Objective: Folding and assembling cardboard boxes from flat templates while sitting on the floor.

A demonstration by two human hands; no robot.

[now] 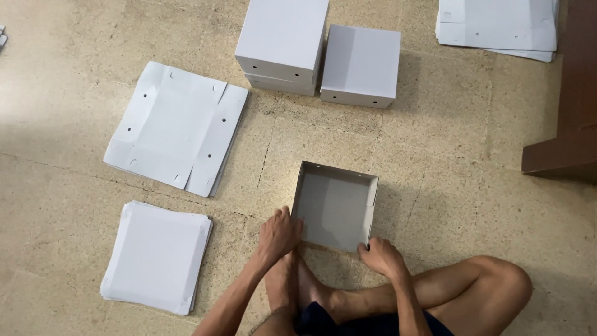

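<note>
A: Where's the open box point(336, 208)?
B: Lower centre of the frame, on the stone floor point(448, 155), open side up, grey inside. Sits just above the person's crossed legs point(435, 292).
A: Hands?
B: Left hand point(280, 235) is on the box's lower left corner, fingers curled together against the left wall near the rim. Right hand point(380, 255) is at the lower right corner, fingers bent and pressed to the near wall. Can't tell if either set wraps over the rim or just pushes on the outside.
A: So the box is between the two hands?
B: Yes, its near edge spans from one hand to the other; the rest of it extends away toward frame centre, clear of the fingers.
A: Around it?
B: Two closed white boxes point(323, 53) upper centre, side by side, touching. Flat die-cut sheet point(177, 127) upper left. Stack of flat sheets point(155, 256) lower left. Another flat stack point(497, 25) top right. Brown furniture edge point(569, 124) at right.
</note>
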